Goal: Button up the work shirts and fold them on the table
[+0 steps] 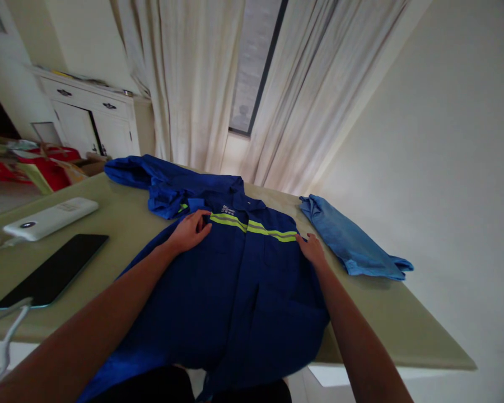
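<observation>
A dark blue work jacket point(239, 280) with a yellow-green reflective stripe point(254, 226) lies spread on a pale green table point(382, 319), its hem hanging over the near edge. My left hand point(190, 230) rests on the jacket's left shoulder area, fingers curled and pinching the cloth near the stripe's left end. My right hand point(311, 249) lies at the jacket's right edge by the stripe's other end, fingers pressed on the fabric. One sleeve point(138, 170) lies bunched toward the far left.
A lighter blue folded garment point(353, 240) lies on the table to the right. At the left are a black phone point(54, 268) with a white cable and a white power bank point(50, 218). Behind stand curtains point(201, 78), a white cabinet point(88, 112) and red boxes point(46, 162).
</observation>
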{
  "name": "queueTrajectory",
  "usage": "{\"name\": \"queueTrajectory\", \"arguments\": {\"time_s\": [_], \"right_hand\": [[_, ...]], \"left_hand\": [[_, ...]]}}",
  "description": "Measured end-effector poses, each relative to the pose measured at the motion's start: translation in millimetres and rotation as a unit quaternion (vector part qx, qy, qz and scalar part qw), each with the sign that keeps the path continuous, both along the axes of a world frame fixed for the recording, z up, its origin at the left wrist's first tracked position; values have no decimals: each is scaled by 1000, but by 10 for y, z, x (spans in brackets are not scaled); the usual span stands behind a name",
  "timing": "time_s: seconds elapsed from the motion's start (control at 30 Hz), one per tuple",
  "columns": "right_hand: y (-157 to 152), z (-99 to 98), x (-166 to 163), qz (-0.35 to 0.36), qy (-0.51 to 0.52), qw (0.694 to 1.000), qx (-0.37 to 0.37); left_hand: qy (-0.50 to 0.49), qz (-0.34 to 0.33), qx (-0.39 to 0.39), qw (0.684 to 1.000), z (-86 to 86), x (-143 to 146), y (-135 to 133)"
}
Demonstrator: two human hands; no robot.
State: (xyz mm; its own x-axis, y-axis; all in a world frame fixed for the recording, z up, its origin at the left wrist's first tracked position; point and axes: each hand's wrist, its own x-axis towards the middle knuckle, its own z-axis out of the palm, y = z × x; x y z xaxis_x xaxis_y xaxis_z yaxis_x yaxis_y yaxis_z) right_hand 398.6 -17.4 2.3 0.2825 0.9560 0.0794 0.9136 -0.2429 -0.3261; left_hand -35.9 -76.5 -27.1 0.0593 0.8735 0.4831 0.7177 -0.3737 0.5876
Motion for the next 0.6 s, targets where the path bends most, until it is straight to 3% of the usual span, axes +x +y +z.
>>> {"name": "queueTrajectory", "arguments": {"time_s": [0.17, 0.3, 0.4, 0.5, 0.6], "right_hand": [[325, 37, -308, 10, -38, 999, 1], [425, -9, -629, 45, -42, 997, 41], [305, -102, -973, 198, -19, 970, 137], [51, -224, -1336, 390, 16, 903, 178], [-119, -311, -1536, 440, -1, 884, 159]], "left_hand": [[92, 33, 9, 995, -71, 49, 58], [79, 92, -9, 993, -114, 49, 102], [26, 119, -45, 992, -94, -22, 147], [-19, 209, -1, 978, 1, -157, 158], [-18, 349, 44, 936, 153, -247, 78]]}}
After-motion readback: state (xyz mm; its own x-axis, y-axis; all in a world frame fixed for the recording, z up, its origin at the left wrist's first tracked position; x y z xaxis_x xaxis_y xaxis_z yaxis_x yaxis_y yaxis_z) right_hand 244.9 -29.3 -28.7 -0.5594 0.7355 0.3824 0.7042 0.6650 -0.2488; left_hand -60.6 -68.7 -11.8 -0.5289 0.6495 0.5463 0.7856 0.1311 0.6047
